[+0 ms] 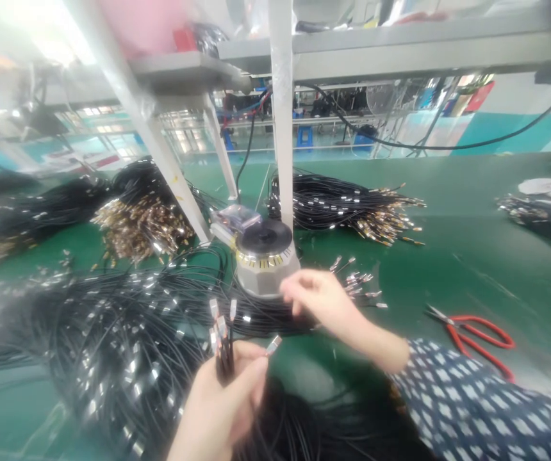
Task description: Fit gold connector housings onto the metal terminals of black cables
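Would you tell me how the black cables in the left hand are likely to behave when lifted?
Probably floppy: the black cables run from the left hand into loose loops. Likely light, being thin. They may snag, since the heap looks tangled.

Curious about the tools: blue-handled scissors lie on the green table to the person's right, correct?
No: the head view shows the scissors have red handles, not blue. They do lie on the green table to the person's right.
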`<state>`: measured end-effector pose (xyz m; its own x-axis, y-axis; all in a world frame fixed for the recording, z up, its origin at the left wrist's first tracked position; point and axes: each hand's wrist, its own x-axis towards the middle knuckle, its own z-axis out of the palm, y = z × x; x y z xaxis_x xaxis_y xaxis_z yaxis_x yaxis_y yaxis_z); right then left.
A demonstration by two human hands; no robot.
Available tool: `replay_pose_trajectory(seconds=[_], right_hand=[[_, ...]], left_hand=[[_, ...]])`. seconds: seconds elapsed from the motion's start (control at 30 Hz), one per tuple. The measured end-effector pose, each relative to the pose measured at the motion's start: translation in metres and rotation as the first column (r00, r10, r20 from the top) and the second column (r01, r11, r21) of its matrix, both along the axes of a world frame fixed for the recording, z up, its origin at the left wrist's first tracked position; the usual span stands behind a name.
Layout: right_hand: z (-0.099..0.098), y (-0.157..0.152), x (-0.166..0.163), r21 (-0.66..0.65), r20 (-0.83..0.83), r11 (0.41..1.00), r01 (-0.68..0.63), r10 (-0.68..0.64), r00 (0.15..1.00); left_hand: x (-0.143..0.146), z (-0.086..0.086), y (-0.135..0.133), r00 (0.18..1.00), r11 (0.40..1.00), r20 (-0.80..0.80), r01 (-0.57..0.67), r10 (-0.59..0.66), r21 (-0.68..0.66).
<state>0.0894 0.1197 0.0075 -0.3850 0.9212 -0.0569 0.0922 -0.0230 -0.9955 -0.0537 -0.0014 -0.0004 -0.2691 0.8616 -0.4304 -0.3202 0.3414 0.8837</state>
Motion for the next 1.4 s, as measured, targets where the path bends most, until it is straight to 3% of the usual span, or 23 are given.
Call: replay_pose_trajectory(seconds=[0.07,0.23,0.57,0.73,0.9,1.0,1.4], right_hand=[[0.001,0.022,-0.006,-0.008,0.006,0.996,0.093,-0.093,0.996],[0.003,0.047,-0.018,-0.031,0.008,0.992,0.125,-0.125,0.992],[0.009,0.039,-0.014,0.173,-0.05,0.968,0.18,-0.174,0.984],[-0.001,0.039,-0.022,0.153,-0.055,0.972,0.18,-0.174,0.983],[0.006,0.036,-0.028,0.109,-0.125,0.972,0.206,-0.192,0.973],[0.01,0.034,-0.024,0.15,-0.158,0.967,0.206,-0.182,0.97],[-0.016,0.02,-0.034,0.341,-0.166,0.908,0.242,-0.195,0.967]], left_hand=[[0.0,-0.002,0.0,1.0,1.0,0.002,-0.004,0.004,-0.01],[-0.002,-0.007,0.002,1.0,1.0,-0.001,0.023,-0.023,-0.019],[-0.002,-0.001,0.003,0.996,0.998,0.055,0.068,-0.068,-0.014],[-0.001,0.001,0.004,0.996,0.997,0.048,0.077,-0.076,-0.015],[-0.001,0.0,0.003,0.997,0.997,0.039,0.07,-0.07,-0.013],[-0.002,-0.001,0.002,0.995,0.997,0.051,0.082,-0.081,-0.011],[-0.002,-0.004,0.002,0.994,0.998,0.081,0.07,-0.07,0.007]])
